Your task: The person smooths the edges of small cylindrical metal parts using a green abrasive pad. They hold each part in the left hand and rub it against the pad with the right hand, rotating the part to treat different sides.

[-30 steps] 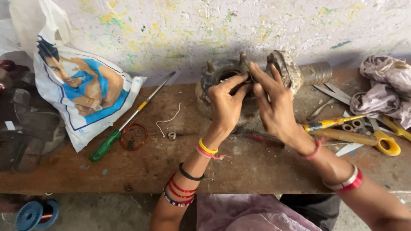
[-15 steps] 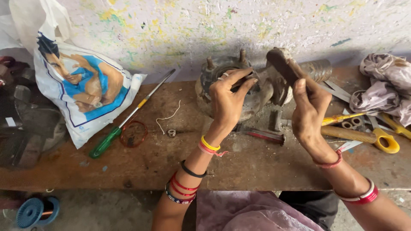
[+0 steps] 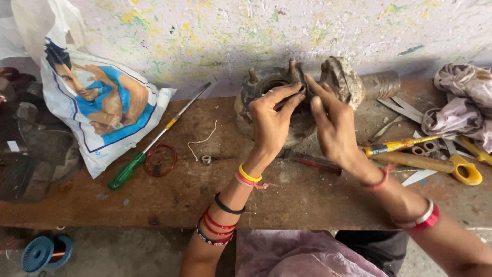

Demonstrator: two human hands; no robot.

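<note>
Both my hands meet over a rusty metal hub standing on the wooden counter, against the paint-flecked wall. My left hand lies across the hub's face, its fingers curled narrow on something dark there; what it is I cannot tell. My right hand pinches at the same spot. The hub looks heavy, stiff and gritty, best gripped by its rim or studs. Left of the hub lie a green-handled screwdriver and a printed bag; right of it, yellow-handled tools crowd in. Toward me, the counter edge is near.
</note>
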